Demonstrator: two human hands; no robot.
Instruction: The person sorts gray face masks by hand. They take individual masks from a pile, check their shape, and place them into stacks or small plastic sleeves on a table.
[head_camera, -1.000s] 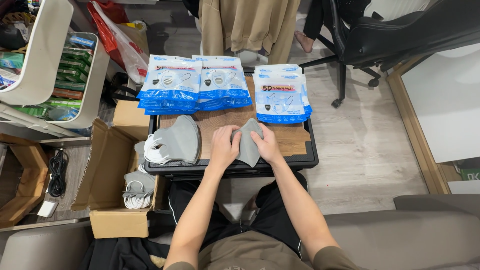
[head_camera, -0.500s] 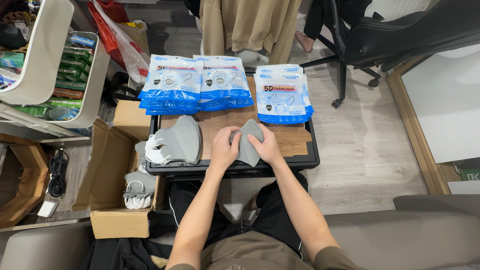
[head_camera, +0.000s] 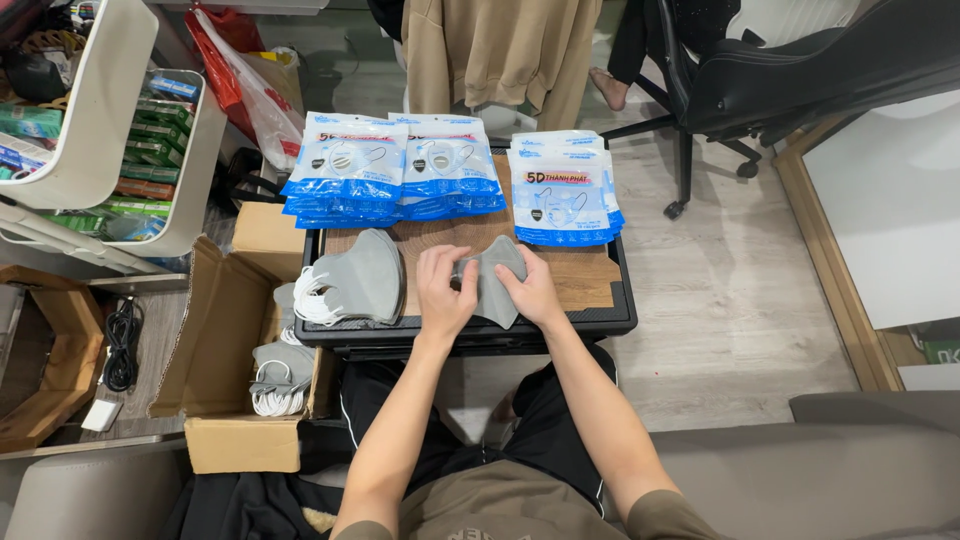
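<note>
At the frame's lower left an open cardboard box (head_camera: 240, 330) butts against the small table (head_camera: 600, 300), grey masks inside it. A pile of grey masks (head_camera: 355, 285) fills the table's left edge. At centre the left hand (head_camera: 443, 292) and right hand (head_camera: 530, 290) both pinch one folded grey mask (head_camera: 492, 285). Sealed mask packets (head_camera: 450, 165) crowd the far edge; bare wood remains at right.

At frame centre, a soft matt grey cloth mask (head_camera: 493, 282) lies on a wood-grain counter (head_camera: 585, 280) with a black plastic rim. Above, glossy plastic packets (head_camera: 560, 197). Lower left, a matt cardboard box (head_camera: 235, 350).
</note>
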